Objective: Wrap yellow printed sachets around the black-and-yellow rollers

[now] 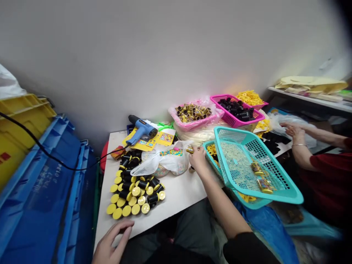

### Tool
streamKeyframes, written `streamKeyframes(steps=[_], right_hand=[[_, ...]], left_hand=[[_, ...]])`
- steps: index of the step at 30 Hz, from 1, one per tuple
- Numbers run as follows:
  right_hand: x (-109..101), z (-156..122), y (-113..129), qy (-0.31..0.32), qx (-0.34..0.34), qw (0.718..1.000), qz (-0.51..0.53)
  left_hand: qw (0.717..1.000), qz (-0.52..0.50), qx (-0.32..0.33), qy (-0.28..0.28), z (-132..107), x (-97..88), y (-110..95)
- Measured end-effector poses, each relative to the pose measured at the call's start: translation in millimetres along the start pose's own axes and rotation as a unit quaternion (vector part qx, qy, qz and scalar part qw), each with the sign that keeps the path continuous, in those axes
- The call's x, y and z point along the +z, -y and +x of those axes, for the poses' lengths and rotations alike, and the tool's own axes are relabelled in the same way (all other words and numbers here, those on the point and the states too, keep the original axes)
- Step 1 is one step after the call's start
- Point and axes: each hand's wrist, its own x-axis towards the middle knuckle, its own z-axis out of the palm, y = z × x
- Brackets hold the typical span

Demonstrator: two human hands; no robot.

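Note:
My left hand (111, 242) lies on the near edge of the white table (178, 192), fingers apart, holding nothing. Just beyond it lie several black tubes with yellow caps (134, 190). My right hand (197, 157) reaches forward and pinches a small gold and black tube (189, 149) beside a clear plastic bag of coloured beads (167, 161). To its right a teal basket (275, 190) is tilted over another teal basket and has two filled tubes (261, 178) in it.
A blue heat gun (141, 129) rests on yellow cards at the back. Pink baskets (233, 119) with tubes and black parts stand behind. Blue and yellow crates (41, 176) are stacked at left. Another person's hands (294, 134) work at right.

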Motion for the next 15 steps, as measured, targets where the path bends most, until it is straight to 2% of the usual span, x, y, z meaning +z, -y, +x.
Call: streamKeyframes(steps=[2,4,5,6,8,10,12,13,14,15], right_hand=[[-38.4,-1.8,4.7,-0.030,-0.032,0.999,-0.008],[-83.8,-0.1,-2.8,-0.134,-0.064,0.989,-0.021],[-106.1,0.6,-11.1,-0.182,-0.056,0.981,-0.036],[-126.8,0.1,-21.6,-0.199,-0.033,0.978,-0.054],[-160.4,-7.6,-46.3,-0.170,0.014,0.981,-0.090],[-183.6,-26.1,-72.3,-0.145,0.029,0.981,-0.122],[-199.3,-51.6,-100.7,-0.175,0.049,0.972,-0.151],[-205.5,-64.7,-117.0,-0.205,0.090,0.961,-0.164],[-210.8,-76.5,-134.9,-0.229,0.153,0.945,-0.175],[-215.2,-86.3,-154.2,-0.245,0.226,0.926,-0.177]], left_hand=[[0.999,-0.011,0.041,0.034,8.2,15.0,-17.4],[0.992,-0.020,0.087,0.083,13.9,31.4,-35.6],[0.987,-0.020,0.108,0.119,15.3,39.9,-44.1],[0.978,-0.014,0.130,0.161,16.0,48.5,-52.0],[0.954,0.012,0.175,0.244,17.3,67.0,-65.9],[0.927,0.057,0.229,0.290,23.7,89.4,-79.2],[0.901,0.133,0.289,0.294,39.8,117.5,-93.8],[0.888,0.186,0.314,0.280,51.9,133.6,-101.8],[0.872,0.244,0.328,0.268,66.2,150.5,-110.0],[0.868,0.262,0.330,0.262,81.7,167.8,-118.2]])
